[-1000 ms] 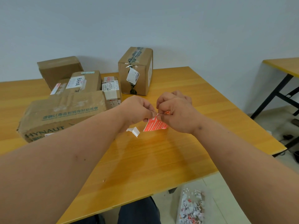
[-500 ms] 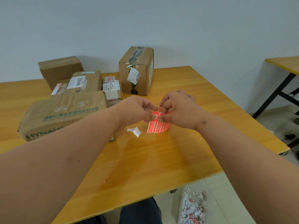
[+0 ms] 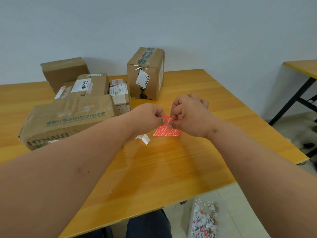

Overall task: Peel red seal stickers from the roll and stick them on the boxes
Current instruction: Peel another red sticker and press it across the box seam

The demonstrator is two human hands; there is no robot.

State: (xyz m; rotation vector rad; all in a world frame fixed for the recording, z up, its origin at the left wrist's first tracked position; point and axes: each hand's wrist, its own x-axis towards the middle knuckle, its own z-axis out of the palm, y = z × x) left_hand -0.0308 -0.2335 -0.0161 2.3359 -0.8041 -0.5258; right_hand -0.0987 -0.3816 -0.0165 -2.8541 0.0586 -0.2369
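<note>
Over the middle of the wooden table point(image 3: 171, 169) my left hand point(image 3: 147, 117) and my right hand point(image 3: 190, 112) meet, both pinching a strip of red seal stickers point(image 3: 167, 131) that hangs below the fingers. A red sticker edge point(image 3: 175, 119) is lifted between my right thumb and fingers. A white scrap of backing point(image 3: 144, 139) dangles under my left hand. Several cardboard boxes stand behind: a long HYNAUT box point(image 3: 66, 117), a BAHA box point(image 3: 92, 85), a small labelled box point(image 3: 120, 95), a tall taped box point(image 3: 145, 73), and a plain box point(image 3: 63, 71).
The table's right edge drops to the floor. A clear bag of paper scraps point(image 3: 204, 220) lies on the floor by my knee. A second table point(image 3: 301, 67) with black legs stands at the far right. A pale wall backs the boxes.
My hands rose slightly and my right fingers shifted on the strip, lifting a red sticker edge off it. The strip now hangs more vertically below the fingers.
</note>
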